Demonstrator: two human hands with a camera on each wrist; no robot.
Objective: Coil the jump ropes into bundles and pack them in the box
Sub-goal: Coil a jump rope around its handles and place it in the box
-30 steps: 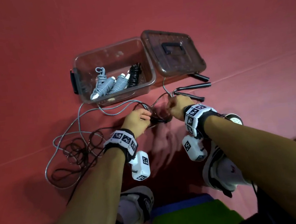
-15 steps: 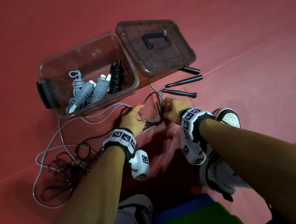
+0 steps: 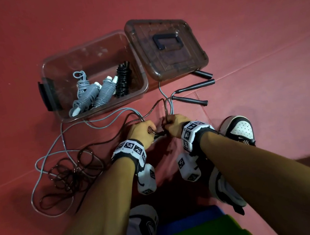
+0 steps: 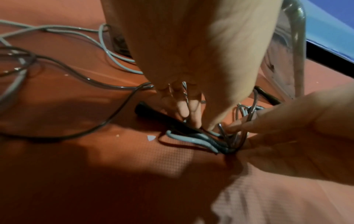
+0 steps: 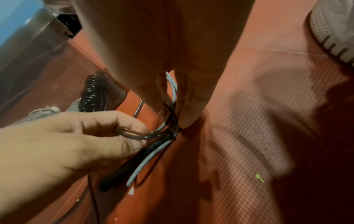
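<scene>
Hands point(image 3: 157, 129) pinching glossy cords point(image 5: 153, 134), textured mat point(image 5: 258, 121)

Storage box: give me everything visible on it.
The storage box is a clear, smoke-tinted plastic tub, rectangular with rounded corners, standing open on the red floor mat. A black latch sits on its left end. Its matching lid, with a dark recessed handle, lies off the box and flat against its right side. Inside, toward the near wall, lie two grey coiled rope bundles and one black coiled bundle. Neither of the hands touches it.
</scene>
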